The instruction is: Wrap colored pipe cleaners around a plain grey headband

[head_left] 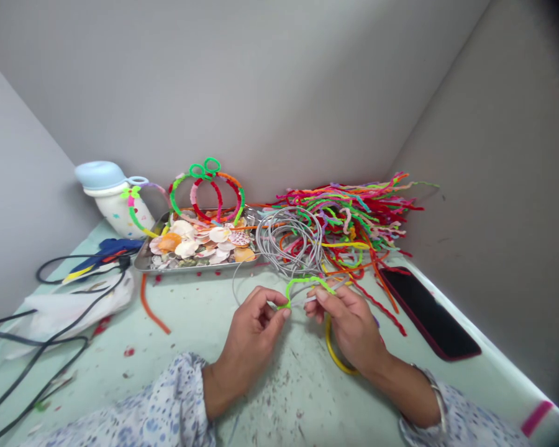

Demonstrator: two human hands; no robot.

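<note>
A lime-green pipe cleaner (307,280) arches between my two hands over the table. Its left end is pinched between the thumb and index finger of my left hand (249,338). My right hand (354,326) grips the other end, along with a pale grey strip (311,299) that pokes out from its fingers; whether this is wire or tubing I cannot tell. Under the right hand lies a yellow ring (331,351), partly hidden by the palm. Just beyond both hands rests a loose coil of grey wire (289,242).
A metal tray (195,269) of seashells stands at the back, with pipe-cleaner hoops (207,198) above it. Behind the coil is a heap of coloured pipe cleaners (354,214). A phone (431,313) lies right; a white bottle (121,205) and black cables (51,341) are left.
</note>
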